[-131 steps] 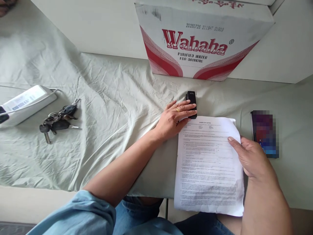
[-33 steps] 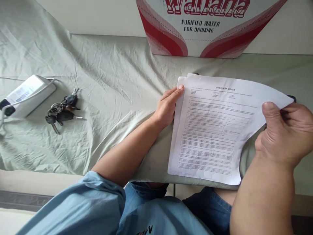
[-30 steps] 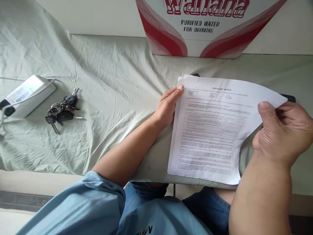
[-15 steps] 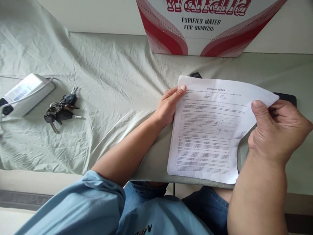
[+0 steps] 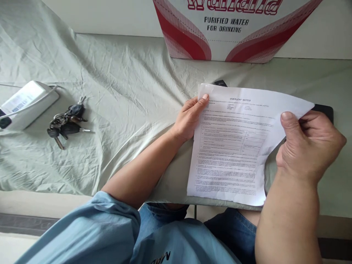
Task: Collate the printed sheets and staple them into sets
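Printed white sheets of paper (image 5: pixel 233 146) headed "OVERLEAF NOTES" lie tilted over the near edge of the cloth-covered table (image 5: pixel 123 91). My left hand (image 5: pixel 189 119) grips their upper left edge, thumb on top. My right hand (image 5: pixel 308 146) pinches the upper right corner, which is lifted and curled off the table. A small black device (image 5: pixel 220 83) peeks out just behind the top edge of the paper. A dark phone (image 5: pixel 324 110) shows partly behind my right hand.
A bunch of keys (image 5: pixel 64 123) lies at the left on the wrinkled cloth, beside a white power strip (image 5: pixel 23 104) with a cable. A red and white "purified water" carton (image 5: pixel 233 29) stands at the back against the wall.
The sheets were lifted from flat on the table into both hands. In the last second my right hand has drawn the raised corner a little to the left, squaring the pages together.
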`<act>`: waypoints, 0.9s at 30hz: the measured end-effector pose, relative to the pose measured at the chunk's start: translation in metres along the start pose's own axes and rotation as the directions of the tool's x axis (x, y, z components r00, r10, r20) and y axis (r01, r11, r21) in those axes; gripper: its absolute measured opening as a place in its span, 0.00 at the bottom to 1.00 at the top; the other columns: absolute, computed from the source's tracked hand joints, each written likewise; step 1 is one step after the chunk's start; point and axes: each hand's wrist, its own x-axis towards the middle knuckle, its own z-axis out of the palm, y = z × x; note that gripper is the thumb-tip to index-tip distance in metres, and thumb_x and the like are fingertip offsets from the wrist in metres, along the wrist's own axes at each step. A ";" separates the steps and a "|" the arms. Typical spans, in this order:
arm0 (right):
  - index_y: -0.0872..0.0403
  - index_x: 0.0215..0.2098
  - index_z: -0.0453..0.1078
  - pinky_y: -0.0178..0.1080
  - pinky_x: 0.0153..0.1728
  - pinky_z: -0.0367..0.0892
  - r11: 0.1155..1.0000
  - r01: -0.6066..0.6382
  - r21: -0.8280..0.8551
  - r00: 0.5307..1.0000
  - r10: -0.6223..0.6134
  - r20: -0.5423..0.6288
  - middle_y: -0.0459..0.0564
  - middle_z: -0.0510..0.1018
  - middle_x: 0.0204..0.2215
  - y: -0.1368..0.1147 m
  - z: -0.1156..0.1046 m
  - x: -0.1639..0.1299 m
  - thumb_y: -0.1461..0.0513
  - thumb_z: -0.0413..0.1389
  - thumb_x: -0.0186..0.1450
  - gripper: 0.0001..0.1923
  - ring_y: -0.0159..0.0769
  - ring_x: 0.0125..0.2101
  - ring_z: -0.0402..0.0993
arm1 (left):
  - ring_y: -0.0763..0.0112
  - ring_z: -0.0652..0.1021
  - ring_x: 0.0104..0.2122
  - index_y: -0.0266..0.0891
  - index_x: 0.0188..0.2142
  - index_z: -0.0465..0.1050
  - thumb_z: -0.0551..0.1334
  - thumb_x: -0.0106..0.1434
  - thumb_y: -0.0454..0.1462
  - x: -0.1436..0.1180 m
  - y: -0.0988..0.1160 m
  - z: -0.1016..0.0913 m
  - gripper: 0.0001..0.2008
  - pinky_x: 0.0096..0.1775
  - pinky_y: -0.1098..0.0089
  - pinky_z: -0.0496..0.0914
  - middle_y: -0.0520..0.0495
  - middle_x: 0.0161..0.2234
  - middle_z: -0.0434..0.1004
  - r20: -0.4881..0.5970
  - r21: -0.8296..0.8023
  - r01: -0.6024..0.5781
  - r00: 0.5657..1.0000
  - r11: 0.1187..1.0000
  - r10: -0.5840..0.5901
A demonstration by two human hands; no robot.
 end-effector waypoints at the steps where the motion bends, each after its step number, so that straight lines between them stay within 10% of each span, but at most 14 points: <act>1: 0.47 0.42 0.89 0.55 0.55 0.82 1.000 -0.010 0.002 1.000 0.009 0.019 0.44 0.88 0.35 0.003 -0.004 0.002 0.52 0.80 0.61 0.15 0.41 0.38 0.81 | 0.40 0.94 0.62 0.44 0.52 0.87 0.72 0.77 0.72 0.001 -0.001 0.000 0.35 0.58 0.45 0.92 0.43 0.45 0.95 -0.019 -0.023 -0.005 1.000 1.000 0.005; 6: 0.44 0.63 0.85 0.75 0.72 0.79 0.982 -0.190 -0.020 0.955 0.190 0.228 0.52 0.94 0.47 0.013 -0.036 0.015 0.29 0.85 0.52 0.51 0.57 0.55 0.93 | 0.40 0.92 0.67 0.45 0.53 0.86 0.73 0.77 0.70 0.010 -0.003 0.000 0.33 0.65 0.42 0.90 0.43 0.50 0.96 -0.092 -0.181 -0.024 0.996 0.983 0.007; 13: 0.44 0.55 0.92 0.53 0.47 0.94 0.794 -0.538 -0.281 0.557 0.586 0.589 0.55 0.97 0.46 -0.004 -0.087 0.021 0.41 0.92 0.48 0.41 0.55 0.45 0.95 | 0.41 0.84 0.75 0.46 0.56 0.81 0.70 0.79 0.72 0.037 -0.003 -0.013 0.34 0.73 0.41 0.83 0.38 0.55 0.97 -0.162 -0.195 -0.036 0.987 0.980 0.004; 17: 0.45 0.47 0.95 0.47 0.38 0.91 0.793 -0.534 -0.292 0.643 0.605 0.469 0.52 0.97 0.45 0.000 -0.093 0.018 0.49 0.94 0.38 0.38 0.49 0.41 0.91 | 0.42 0.83 0.75 0.46 0.53 0.79 0.69 0.78 0.73 0.046 -0.008 -0.018 0.35 0.74 0.41 0.82 0.39 0.52 0.96 -0.172 -0.176 -0.079 0.984 0.981 0.049; 22: 0.46 0.32 0.90 0.74 0.73 0.83 0.968 -0.241 0.067 0.967 0.234 0.102 0.49 0.94 0.37 0.002 -0.069 0.019 0.50 0.92 0.40 0.27 0.59 0.51 0.93 | 0.40 0.87 0.69 0.45 0.53 0.80 0.81 0.69 0.60 0.039 -0.007 -0.019 0.28 0.68 0.42 0.86 0.39 0.52 0.93 -0.050 -0.165 -0.164 0.986 0.973 0.158; 27: 0.44 0.31 0.85 0.83 0.65 0.85 0.924 0.145 0.354 0.989 -0.140 -0.040 0.53 0.95 0.50 0.000 -0.065 0.029 0.48 0.89 0.46 0.24 0.73 0.67 0.89 | 0.47 0.88 0.60 0.45 0.50 0.82 0.75 0.56 0.41 0.039 -0.004 -0.020 0.22 0.60 0.50 0.85 0.45 0.48 0.89 -0.120 0.012 -0.267 0.956 0.964 0.267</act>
